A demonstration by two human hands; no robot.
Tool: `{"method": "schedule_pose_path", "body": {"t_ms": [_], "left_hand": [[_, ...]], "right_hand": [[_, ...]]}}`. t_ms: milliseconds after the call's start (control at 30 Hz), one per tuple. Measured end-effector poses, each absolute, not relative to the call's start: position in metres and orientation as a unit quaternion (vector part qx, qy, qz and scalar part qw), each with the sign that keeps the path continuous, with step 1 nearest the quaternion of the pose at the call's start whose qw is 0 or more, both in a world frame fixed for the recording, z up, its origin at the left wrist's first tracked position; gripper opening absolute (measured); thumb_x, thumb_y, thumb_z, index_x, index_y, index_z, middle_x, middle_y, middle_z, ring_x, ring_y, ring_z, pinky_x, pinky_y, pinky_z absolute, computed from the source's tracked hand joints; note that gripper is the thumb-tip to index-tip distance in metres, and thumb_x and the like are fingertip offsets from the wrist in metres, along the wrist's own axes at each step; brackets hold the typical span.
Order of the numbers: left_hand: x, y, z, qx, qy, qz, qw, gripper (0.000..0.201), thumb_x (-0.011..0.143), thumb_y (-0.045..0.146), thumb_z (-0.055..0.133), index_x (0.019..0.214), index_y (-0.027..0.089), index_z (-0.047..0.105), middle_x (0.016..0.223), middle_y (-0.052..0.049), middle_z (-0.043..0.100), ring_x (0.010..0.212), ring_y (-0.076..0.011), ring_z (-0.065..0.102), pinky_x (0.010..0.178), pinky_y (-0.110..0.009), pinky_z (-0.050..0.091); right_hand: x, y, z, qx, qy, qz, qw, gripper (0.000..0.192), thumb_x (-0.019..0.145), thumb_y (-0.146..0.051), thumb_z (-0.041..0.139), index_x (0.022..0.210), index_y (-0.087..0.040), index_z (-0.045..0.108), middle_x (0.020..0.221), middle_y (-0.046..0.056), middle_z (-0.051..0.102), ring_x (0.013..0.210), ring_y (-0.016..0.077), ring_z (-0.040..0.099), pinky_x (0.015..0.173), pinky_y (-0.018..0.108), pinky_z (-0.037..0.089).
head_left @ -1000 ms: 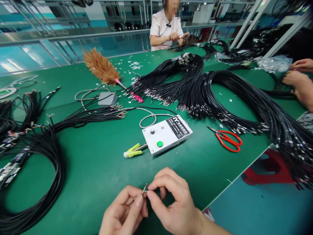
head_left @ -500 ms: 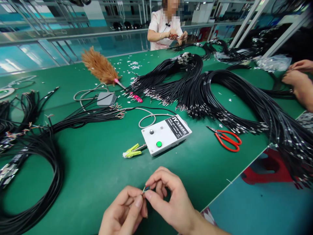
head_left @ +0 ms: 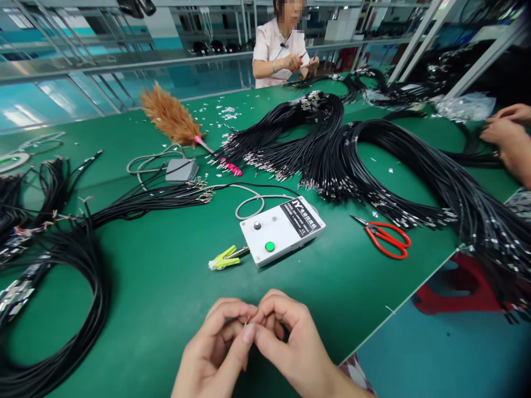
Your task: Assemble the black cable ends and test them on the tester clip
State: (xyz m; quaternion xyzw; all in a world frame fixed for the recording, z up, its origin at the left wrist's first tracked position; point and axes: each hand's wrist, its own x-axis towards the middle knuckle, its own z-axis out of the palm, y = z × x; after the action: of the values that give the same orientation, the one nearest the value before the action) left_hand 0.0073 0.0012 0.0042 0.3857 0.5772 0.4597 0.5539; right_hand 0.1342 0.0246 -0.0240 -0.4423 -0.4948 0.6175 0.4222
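Thin coloured wires (head_left: 248, 320), red and pale green where they show, are pinched between my two hands near the table's front edge. My left hand (head_left: 222, 348) is closed on them with thumb and forefinger. Fingertips of my right hand (head_left: 286, 331) press together on the same wire ends, almost touching the left ones. Most of the wires and whatever cable they belong to are hidden by my fingers. Just beyond my hands lies a white control box (head_left: 282, 229) with a green button, a black knob and a yellow-green clip (head_left: 224, 258) on its left end.
Red-handled scissors (head_left: 385, 236) lie at right. Large bundles of black cables (head_left: 381, 160) spread across the back and right; coiled cables (head_left: 95, 293) fill the left. A feather duster (head_left: 170, 119) and grey pedal (head_left: 181, 169) lie behind. Co-workers sit opposite and at right (head_left: 508, 132).
My hands have drawn closer together, the left moving slightly right and up, and the wires are now more covered by the fingertips. The person opposite has shifted their hands slightly.
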Motion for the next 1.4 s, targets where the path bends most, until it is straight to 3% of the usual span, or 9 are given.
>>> {"method": "schedule_pose_path", "body": {"t_ms": [200,333,533,633,967,1133,1267,1400], "left_hand": [[0.001,0.000,-0.002,0.351,0.568,0.481,0.568,0.017,0.084,0.037,0.067,0.088,0.021,0.064,0.088,0.001,0.055,0.056,-0.0053,0.049,0.052,-0.015,0.045],[0.002,-0.004,-0.004,0.324,0.582,0.491,0.561,0.021,0.082,0.039,0.069,0.089,0.021,0.063,0.090,0.000,0.057,0.060,-0.0078,0.054,0.057,-0.018,0.048],[0.004,-0.007,-0.008,0.283,0.578,0.510,0.571,0.024,0.080,0.040,0.070,0.087,0.018,0.063,0.070,0.001,0.057,0.051,-0.0074,0.049,0.051,-0.019,0.044],[0.004,-0.008,-0.008,0.260,0.583,0.523,0.564,0.027,0.077,0.040,0.073,0.085,0.016,0.063,0.070,0.001,0.056,0.052,-0.0068,0.047,0.052,-0.019,0.042],[0.001,-0.010,-0.004,0.271,0.593,0.475,0.591,0.032,0.081,0.046,0.068,0.087,0.016,0.059,0.060,0.003,0.050,0.051,-0.0071,0.042,0.053,-0.019,0.036],[0.002,-0.014,-0.004,0.300,0.586,0.444,0.608,0.032,0.083,0.046,0.066,0.088,0.015,0.057,0.057,0.004,0.048,0.052,-0.0079,0.041,0.053,-0.019,0.034],[0.005,-0.014,-0.005,0.311,0.586,0.436,0.608,0.035,0.082,0.048,0.066,0.086,0.014,0.058,0.055,0.004,0.045,0.051,-0.0080,0.040,0.052,-0.019,0.032],[0.006,-0.012,-0.004,0.310,0.593,0.434,0.603,0.036,0.081,0.048,0.067,0.086,0.014,0.058,0.054,0.004,0.045,0.051,-0.0079,0.040,0.052,-0.019,0.032]], "right_hand": [[0.134,0.024,-0.023,-0.436,-0.516,0.597,0.433,0.008,0.077,-0.014,0.061,0.070,-0.013,0.058,0.071,-0.002,0.048,0.053,0.0041,0.042,0.048,0.017,0.034],[0.135,0.022,-0.025,-0.431,-0.534,0.577,0.444,0.006,0.078,-0.010,0.060,0.073,-0.013,0.058,0.075,-0.002,0.050,0.057,0.0039,0.046,0.053,0.016,0.039],[0.135,0.021,-0.024,-0.423,-0.571,0.540,0.451,0.006,0.080,-0.010,0.059,0.076,-0.013,0.059,0.077,-0.001,0.051,0.060,0.0040,0.048,0.055,0.015,0.040],[0.134,0.022,-0.024,-0.427,-0.564,0.548,0.447,0.006,0.081,-0.011,0.059,0.076,-0.014,0.060,0.076,-0.001,0.051,0.061,0.0046,0.048,0.055,0.015,0.040],[0.154,0.034,-0.015,-0.427,-0.525,0.645,0.354,0.012,0.082,-0.023,0.058,0.084,-0.012,0.064,0.079,0.001,0.051,0.062,0.0077,0.046,0.058,0.023,0.037],[0.158,0.044,-0.008,-0.396,-0.545,0.688,0.271,0.015,0.082,-0.026,0.062,0.077,-0.012,0.062,0.072,-0.002,0.049,0.058,0.0062,0.041,0.052,0.021,0.033],[0.159,0.047,-0.003,-0.416,-0.593,0.650,0.229,0.008,0.077,-0.020,0.064,0.072,-0.014,0.062,0.074,-0.002,0.052,0.057,0.0053,0.042,0.050,0.020,0.034],[0.159,0.044,0.001,-0.410,-0.698,0.524,0.264,0.005,0.077,-0.017,0.061,0.072,-0.016,0.062,0.073,-0.003,0.056,0.058,0.0067,0.047,0.054,0.021,0.038]]}}
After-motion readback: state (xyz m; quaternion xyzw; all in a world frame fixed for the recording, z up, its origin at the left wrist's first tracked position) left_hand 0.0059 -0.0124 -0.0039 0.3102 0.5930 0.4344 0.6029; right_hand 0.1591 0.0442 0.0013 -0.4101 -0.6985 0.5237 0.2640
